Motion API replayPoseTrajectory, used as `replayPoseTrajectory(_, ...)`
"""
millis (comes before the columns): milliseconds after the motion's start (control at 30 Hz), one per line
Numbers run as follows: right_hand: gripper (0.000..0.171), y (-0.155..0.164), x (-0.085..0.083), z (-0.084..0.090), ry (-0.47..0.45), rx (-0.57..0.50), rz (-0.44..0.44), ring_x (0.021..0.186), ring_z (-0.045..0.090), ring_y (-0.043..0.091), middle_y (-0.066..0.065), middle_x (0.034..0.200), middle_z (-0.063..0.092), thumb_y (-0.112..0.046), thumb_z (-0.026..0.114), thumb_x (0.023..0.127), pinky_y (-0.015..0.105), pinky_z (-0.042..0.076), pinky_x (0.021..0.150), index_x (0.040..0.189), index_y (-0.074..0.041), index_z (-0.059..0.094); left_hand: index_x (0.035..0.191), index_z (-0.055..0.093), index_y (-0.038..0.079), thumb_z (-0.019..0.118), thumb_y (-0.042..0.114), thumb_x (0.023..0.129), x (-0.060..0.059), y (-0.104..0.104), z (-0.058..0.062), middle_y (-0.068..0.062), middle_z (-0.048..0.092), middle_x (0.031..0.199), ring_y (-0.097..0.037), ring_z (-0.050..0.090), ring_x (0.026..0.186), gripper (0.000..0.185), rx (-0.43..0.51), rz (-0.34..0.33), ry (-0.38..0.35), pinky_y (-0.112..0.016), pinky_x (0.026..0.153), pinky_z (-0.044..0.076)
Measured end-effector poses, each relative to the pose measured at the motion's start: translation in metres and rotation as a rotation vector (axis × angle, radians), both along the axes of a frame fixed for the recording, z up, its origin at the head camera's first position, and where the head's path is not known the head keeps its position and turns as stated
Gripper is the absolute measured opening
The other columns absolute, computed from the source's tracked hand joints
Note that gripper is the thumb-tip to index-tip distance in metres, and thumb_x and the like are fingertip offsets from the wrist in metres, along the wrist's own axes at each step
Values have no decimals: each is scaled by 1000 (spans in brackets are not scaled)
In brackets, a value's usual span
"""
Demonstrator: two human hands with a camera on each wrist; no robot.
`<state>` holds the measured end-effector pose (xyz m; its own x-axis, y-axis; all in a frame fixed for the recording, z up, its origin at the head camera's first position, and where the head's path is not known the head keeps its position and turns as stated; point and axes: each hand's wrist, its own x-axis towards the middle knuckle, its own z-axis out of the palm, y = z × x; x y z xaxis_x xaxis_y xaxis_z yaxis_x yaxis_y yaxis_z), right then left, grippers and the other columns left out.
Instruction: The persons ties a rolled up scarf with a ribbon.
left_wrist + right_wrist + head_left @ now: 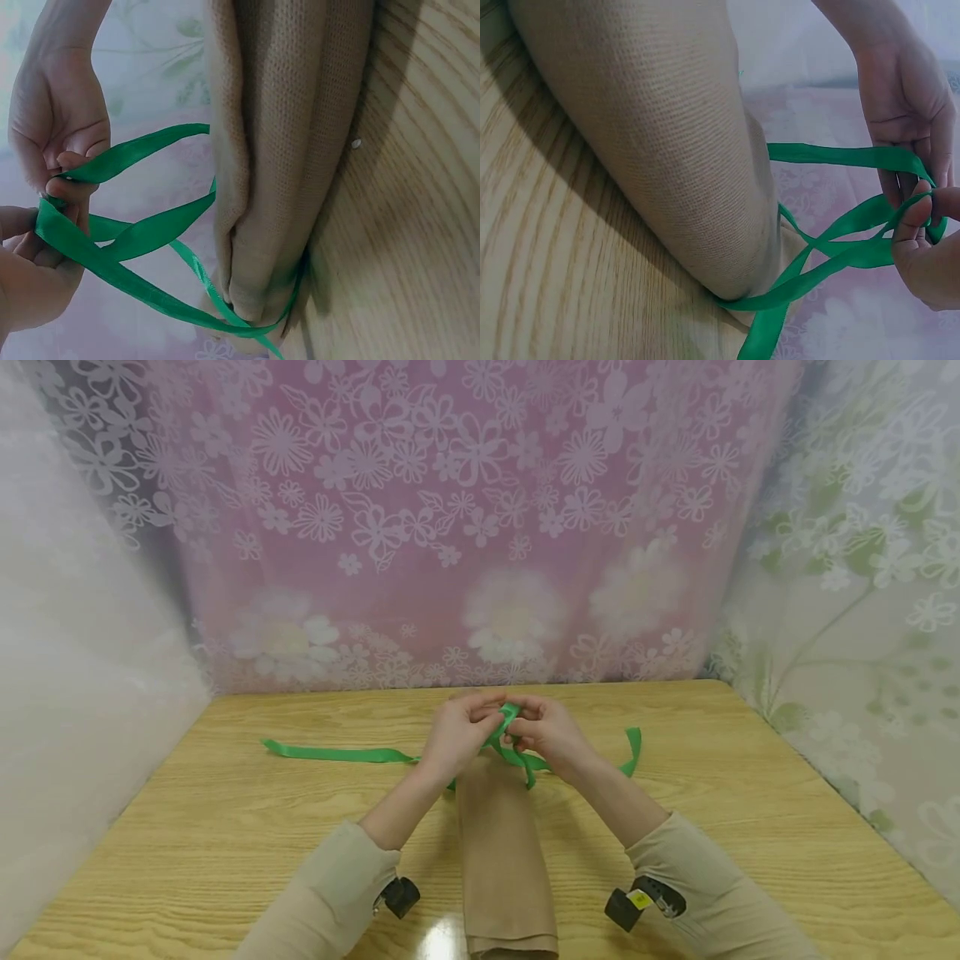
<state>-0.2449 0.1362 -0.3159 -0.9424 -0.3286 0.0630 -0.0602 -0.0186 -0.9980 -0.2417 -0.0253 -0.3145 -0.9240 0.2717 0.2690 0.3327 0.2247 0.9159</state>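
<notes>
A rolled tan knit cloth lies lengthwise on the table, with a green ribbon passed around its far part. Above that far end, my left hand pinches the ribbon between thumb and fingers. Close beside it, fingertips nearly meeting, my right hand pinches another part of the ribbon. Both wrist views show ribbon strands crossing and rising from the roll to the fingers; the right wrist view shows a small loop at the fingertips. Fingers partly hide the crossing.
The wooden table carries the roll. One ribbon tail stretches left across it, and another tail bends up on the right. A pink flowered curtain hangs behind the table, with pale curtains on both sides.
</notes>
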Motion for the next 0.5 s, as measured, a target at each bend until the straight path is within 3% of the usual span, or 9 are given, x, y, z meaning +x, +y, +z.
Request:
replayPoseTrajectory(100, 49, 0, 0, -1, 13, 17, 2, 68, 54, 14, 3, 92, 64, 5, 50, 85, 24, 43, 61, 133, 8, 41, 122, 61, 7, 58, 10, 91, -1, 0, -2, -11, 67, 105, -21, 63, 99, 31, 51, -17, -24, -30, 77, 51)
replayPoseTrajectory(167, 49, 1, 0, -2, 31, 51, -8, 67, 53, 14, 5, 94, 64, 4, 51, 85, 25, 43, 61, 133, 5, 43, 121, 62, 7, 58, 10, 92, -2, 0, -4, -11, 68, 104, -20, 63, 99, 30, 70, -14, -36, -31, 79, 51)
replayPoseTrajectory(200, 49, 1, 0, -2, 42, 74, -16, 67, 53, 14, 5, 96, 64, 3, 51, 85, 25, 44, 62, 133, 3, 44, 121, 61, 7, 57, 11, 92, -3, -1, -5, -10, 68, 104, -20, 62, 99, 30, 72, -8, -34, -30, 77, 51)
replayPoseTrajectory(300, 49, 3, 0, -5, 81, 145, -35, 68, 52, 14, 10, 107, 62, 2, 52, 84, 26, 45, 63, 133, 0, 46, 122, 61, 8, 56, 12, 92, -4, -3, -8, -9, 68, 104, -23, 63, 83, 30, 53, 17, -9, -22, 55, 44)
replayPoseTrajectory(367, 50, 4, 0, -6, 104, 177, -43, 70, 51, 15, 13, 116, 58, 1, 52, 84, 27, 46, 64, 133, -1, 46, 122, 60, 7, 56, 11, 92, -4, -5, -10, -9, 67, 105, -21, 62, 80, 30, 14, 34, 44, -18, 46, 34)
replayPoseTrajectory(433, 50, 5, -1, -6, 117, 194, -45, 73, 51, 15, 16, 123, 55, 2, 51, 83, 26, 46, 66, 133, 1, 45, 121, 61, 5, 56, 8, 92, -5, -5, -11, -10, 67, 106, -19, 55, 58, 30, -32, 45, 112, -19, 40, 26)
replayPoseTrajectory(500, 49, 6, -2, -6, 118, 195, -46, 76, 53, 15, 18, 125, 54, 2, 51, 84, 28, 48, 67, 133, 1, 45, 120, 61, 3, 56, 5, 90, -5, -5, -12, -10, 67, 107, -8, 49, 48, 30, -84, 61, 189, -18, 38, 25)
